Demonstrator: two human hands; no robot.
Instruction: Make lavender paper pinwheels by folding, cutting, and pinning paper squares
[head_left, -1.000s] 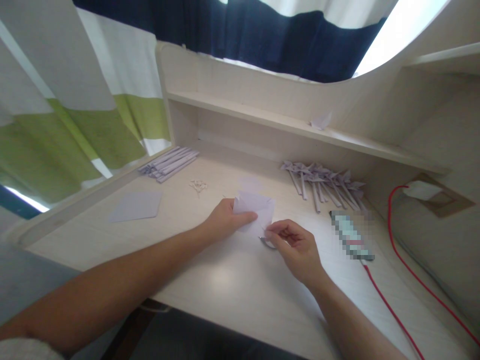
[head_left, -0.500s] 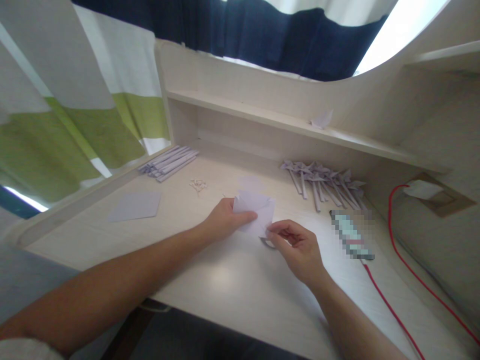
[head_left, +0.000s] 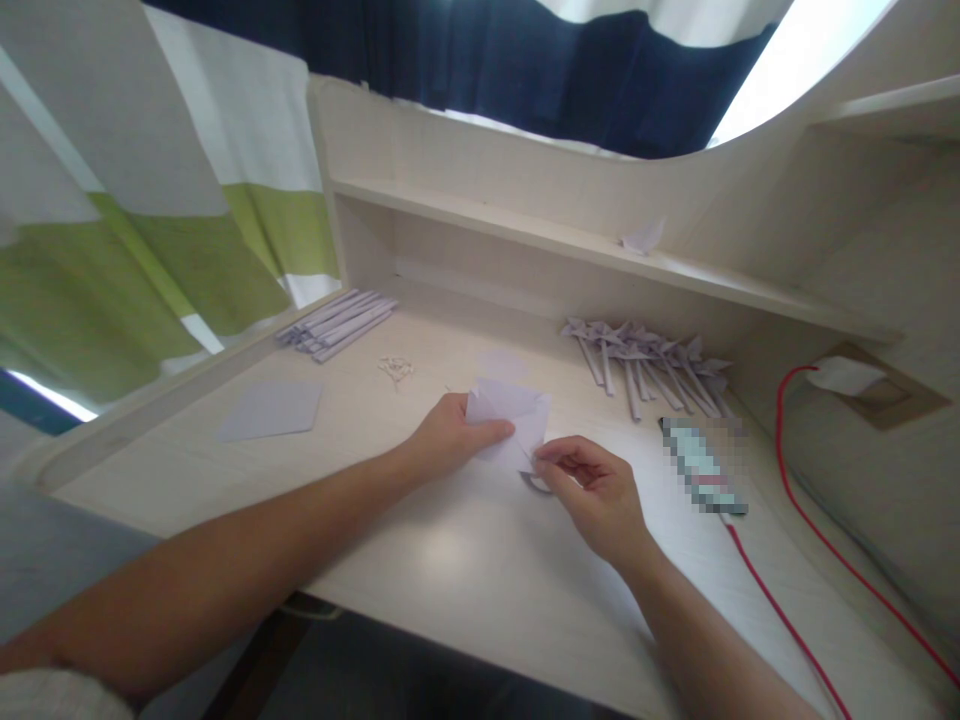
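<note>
My left hand (head_left: 459, 436) is closed on a small white sheet of paper (head_left: 517, 412), its thumb pressed flat on top. Crease lines run across the sheet. At the sheet's lower right corner, the thumb and fingers of my right hand (head_left: 596, 487) are pinched together on the paper. Just under those fingertips, a dark curved thing (head_left: 534, 482) lies on the desk, mostly hidden, so its kind cannot be made out. Another pale piece of paper (head_left: 501, 362) rests behind the held sheet.
Rolled paper sticks (head_left: 341, 325) lie at the back left, near small pale bits (head_left: 396, 370) and flat paper (head_left: 271, 410). Paper pinwheels (head_left: 645, 355) are piled at the back right. A blurred phone (head_left: 701, 465) has a red cable (head_left: 784, 615). Folded paper (head_left: 643, 238) sits on the shelf (head_left: 525, 228).
Both hands keep almost the same hold on the paper. The right fingertips have shifted very slightly at its corner.
</note>
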